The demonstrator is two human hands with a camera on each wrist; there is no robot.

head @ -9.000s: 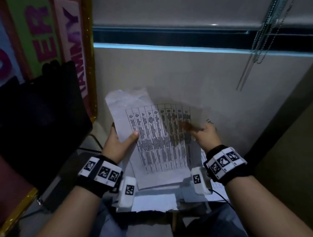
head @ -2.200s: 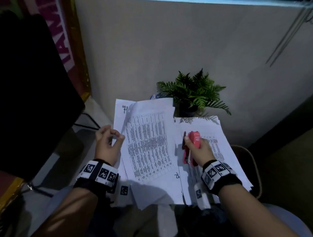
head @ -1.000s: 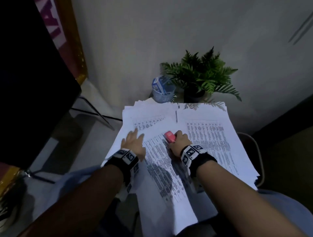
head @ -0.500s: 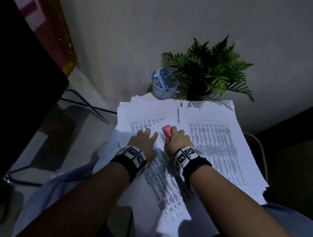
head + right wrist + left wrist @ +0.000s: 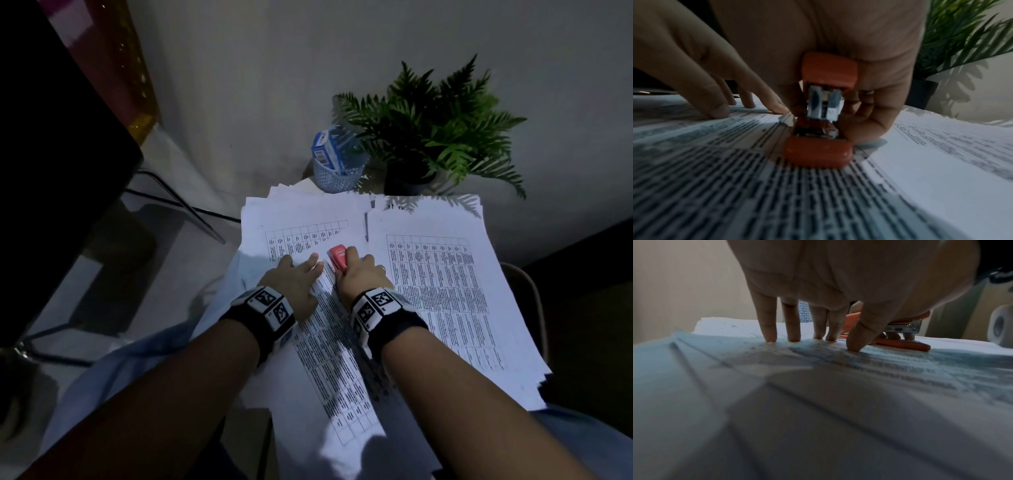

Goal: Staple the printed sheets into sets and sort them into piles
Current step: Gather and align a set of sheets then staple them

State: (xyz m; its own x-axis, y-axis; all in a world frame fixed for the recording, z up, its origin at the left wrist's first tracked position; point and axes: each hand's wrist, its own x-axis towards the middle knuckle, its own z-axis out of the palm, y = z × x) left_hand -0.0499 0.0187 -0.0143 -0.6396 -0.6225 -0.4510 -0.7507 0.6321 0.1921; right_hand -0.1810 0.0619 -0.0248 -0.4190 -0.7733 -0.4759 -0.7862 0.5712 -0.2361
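Right hand [image 5: 359, 274] fingers curled round red stapler [image 5: 337, 255]; left hand [image 5: 293, 279] fingers spread, tips pressing printed sheets [image 5: 329, 342] just beside stapler.

The printed sheets [image 5: 442, 284] have tables full of tiny words, but they are too small and blurry to read. The red stapler [image 5: 337, 255] has some small writing on top, and the blue box [image 5: 325, 150] in the mesh cup [image 5: 337, 174] has a barcode, but none of it can be read.
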